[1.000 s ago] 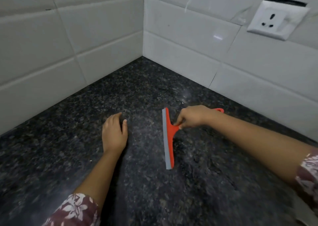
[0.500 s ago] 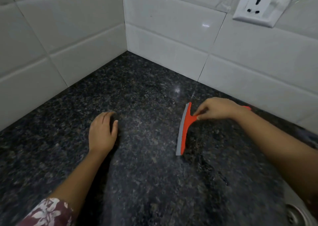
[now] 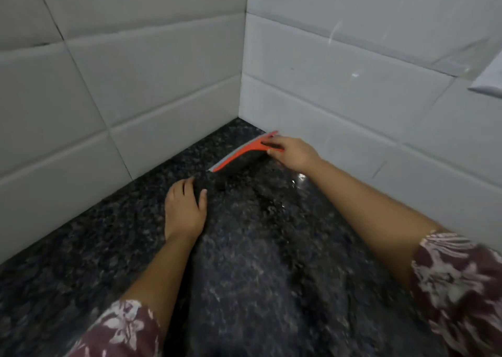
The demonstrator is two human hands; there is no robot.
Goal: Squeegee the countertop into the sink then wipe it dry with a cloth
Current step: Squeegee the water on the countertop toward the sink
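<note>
Squeegee (image 3: 239, 153) lies slantwise on the desk (image 3: 258, 275), blade running from the wall (image 3: 353, 98) toward the loosely resting left hand (image 3: 184, 210), its handle gripped by the right hand (image 3: 294, 153).

squeegee (image 3: 239, 153): orange, grey blade
countertop (image 3: 271, 275): black speckled
wall tiles (image 3: 135, 71): white
sleeves (image 3: 459, 283): maroon, white floral

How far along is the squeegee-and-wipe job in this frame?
Early. Done: nothing clearly finished; the countertop shows wet glints. In hand: the right hand grips the orange squeegee, its blade by the back corner, as if to start a stroke. The left hand rests on the stone. Left: pulling the water to the sink, then wiping; neither sink nor cloth is in view.
</note>
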